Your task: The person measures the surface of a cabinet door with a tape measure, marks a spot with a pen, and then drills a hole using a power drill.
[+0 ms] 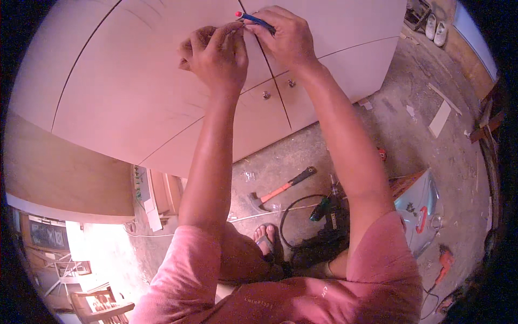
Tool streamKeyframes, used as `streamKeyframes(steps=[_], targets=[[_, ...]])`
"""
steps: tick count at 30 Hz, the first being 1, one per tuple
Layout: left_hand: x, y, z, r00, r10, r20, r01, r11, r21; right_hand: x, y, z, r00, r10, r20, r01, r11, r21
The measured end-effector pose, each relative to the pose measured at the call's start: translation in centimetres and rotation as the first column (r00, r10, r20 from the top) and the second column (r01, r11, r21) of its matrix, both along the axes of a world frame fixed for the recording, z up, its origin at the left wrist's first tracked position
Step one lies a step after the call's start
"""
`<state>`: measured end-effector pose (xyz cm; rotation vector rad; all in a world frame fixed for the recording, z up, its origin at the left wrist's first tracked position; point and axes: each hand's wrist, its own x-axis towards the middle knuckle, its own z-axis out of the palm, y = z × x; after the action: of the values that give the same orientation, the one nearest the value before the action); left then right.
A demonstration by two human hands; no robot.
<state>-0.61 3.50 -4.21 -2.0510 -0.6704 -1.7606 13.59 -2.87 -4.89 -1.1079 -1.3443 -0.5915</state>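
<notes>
Both my hands are raised against the front of a pale cabinet (135, 70), by the upright gap between two doors. Between the thumb and fingers of my right hand (286, 40) is a slim dark blue pencil or pen (258, 21), its red end pointing left. My left hand (220, 56) is beside it, thumb and fingertips pinched together close to the red end. Whatever those fingertips hold is too small or hidden to make out. Below the hands, two small metal knobs (266, 95) sit on the lower panels, either side of the gap.
On the concrete floor lie a hammer (278, 189) with an orange and black handle, a dark power tool (330, 216) with a black cord, and a red tool (444, 264). A pale bag (423, 210) lies right of my leg. Offcuts (440, 119) and white shoes (435, 29) are farther right.
</notes>
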Motion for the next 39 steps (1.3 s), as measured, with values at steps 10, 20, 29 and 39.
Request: streamKeyframes(steps=[10,20,29,39], targets=[[0.7,-0.3,-0.5,0.991,0.025,0.135,-0.011,0.994,-0.106,-0.4,0.0,0.2,0.999,0.016,-0.032,-0.017,1.000,-0.017],[0.8,-0.5,-0.5,0.983,-0.057,0.173,0.093,0.975,-0.204,-1.0,-0.4,0.3,0.998,0.015,-0.064,-0.016,1.000,-0.006],[1.2,-1.1,-0.4,0.985,0.033,0.172,0.009,0.972,-0.234,0.2,-0.3,0.4,0.998,-0.053,-0.024,0.055,0.994,0.099],[1.2,-1.6,-0.3,0.988,0.011,0.154,0.028,0.968,-0.250,1.2,-1.7,1.1,0.994,0.099,-0.037,-0.102,0.992,-0.079]])
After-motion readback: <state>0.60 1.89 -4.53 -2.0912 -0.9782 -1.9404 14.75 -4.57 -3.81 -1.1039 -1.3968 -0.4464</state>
